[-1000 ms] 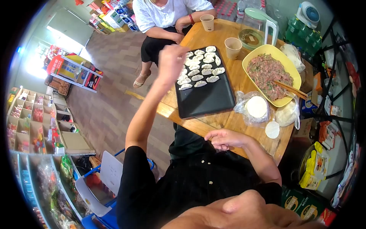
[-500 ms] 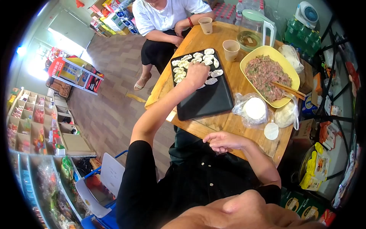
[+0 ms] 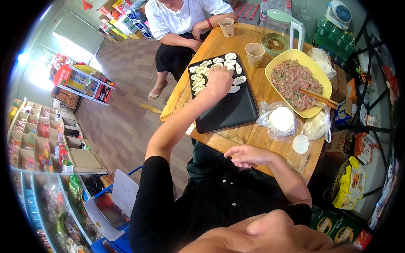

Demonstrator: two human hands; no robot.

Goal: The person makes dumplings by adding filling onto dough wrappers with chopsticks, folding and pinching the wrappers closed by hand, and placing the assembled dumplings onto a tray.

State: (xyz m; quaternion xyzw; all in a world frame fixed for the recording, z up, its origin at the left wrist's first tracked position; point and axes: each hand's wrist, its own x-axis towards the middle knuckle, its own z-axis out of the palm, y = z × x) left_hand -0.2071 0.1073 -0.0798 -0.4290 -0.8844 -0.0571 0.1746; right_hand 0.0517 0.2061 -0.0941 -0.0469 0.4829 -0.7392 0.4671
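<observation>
My left hand (image 3: 220, 82) is over the dumplings on the black tray (image 3: 230, 111), fingers bent down and close together. The hand hides its fingertips and anything between them. Around it lie several pleated white dumplings (image 3: 239, 80) in the tray's far half. At the table's near edge my right hand (image 3: 247, 155) rests with its fingers loosely apart, holding nothing. Up and right of it, a stack of round wrappers (image 3: 282, 119) sits in clear plastic, with a single wrapper (image 3: 300, 144) beside it.
A yellow bowl (image 3: 327, 80) of minced filling, with chopsticks (image 3: 318, 97), stands at the right. Beyond are paper cups (image 3: 255, 55) and a lidded jug (image 3: 276, 38). A bag of dough (image 3: 315, 126) is near the right edge. Another person (image 3: 179, 21) sits across the table's far left corner.
My left hand has moved from the tray's left side, where it was raised, down and right onto the dumplings. My right hand has stayed in nearly the same place.
</observation>
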